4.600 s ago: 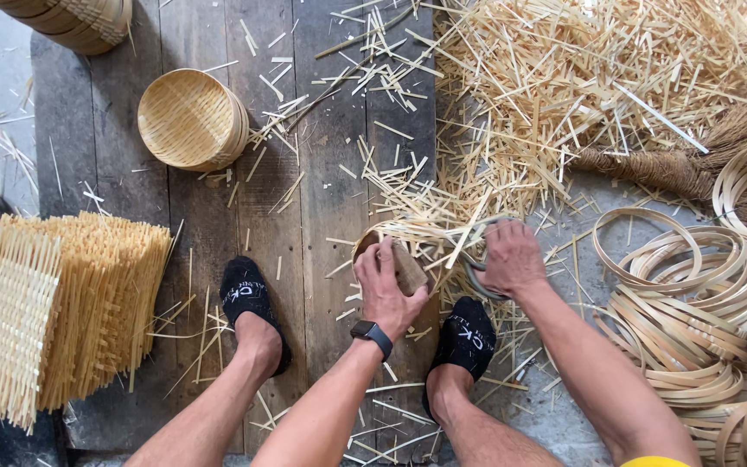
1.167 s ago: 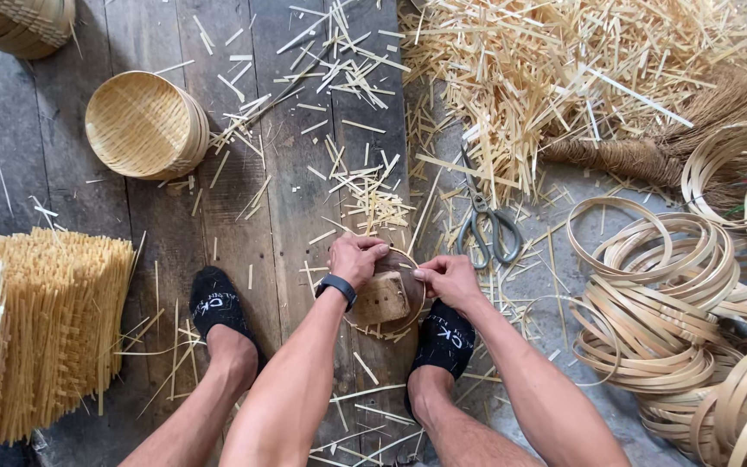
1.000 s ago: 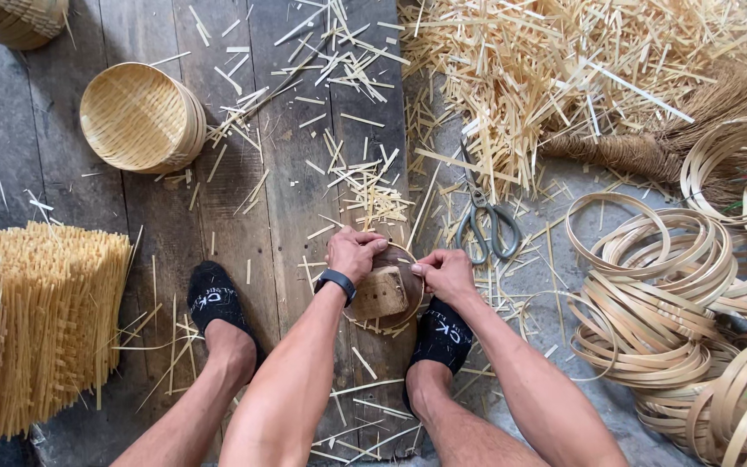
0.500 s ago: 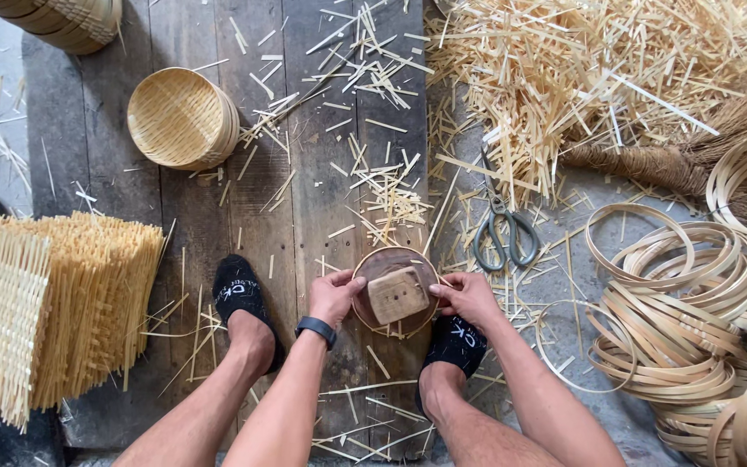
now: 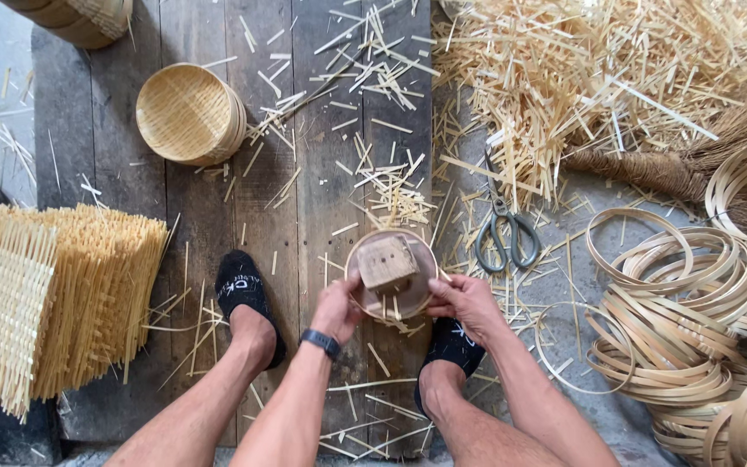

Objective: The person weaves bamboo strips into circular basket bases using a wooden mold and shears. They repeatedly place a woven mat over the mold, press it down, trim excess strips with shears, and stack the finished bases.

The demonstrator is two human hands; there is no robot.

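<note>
Holding a round wooden mould (image 5: 391,275) between both hands, down near the feet on the plank floor (image 5: 304,207). Square wooden block (image 5: 386,261) sits on top of the mould, slightly left of centre. Thin bamboo strips poke out from under its near edge.

Left hand (image 5: 337,310): fingers curled round the mould's near-left rim, closed on it. Right hand (image 5: 469,301): fingers wrapped on the right rim, thumb on the edge, also gripping. Both hands touching the mould, nothing else in either.

Step looks like seating or pressing woven bamboo on the mould, hands steadying the rim. Judging by the layout, the next move would want a hoop from the coil pile of bamboo rings (image 5: 676,320) on the right, so one hand has to let go while the other keeps the mould from tipping.

Scissors (image 5: 505,233) lie just beyond the right hand, apart from it. Finished small basket (image 5: 188,112) far left. Stack of woven bamboo mats (image 5: 45,303) on the left. Heap of bamboo offcuts (image 5: 598,78) far right.
</note>
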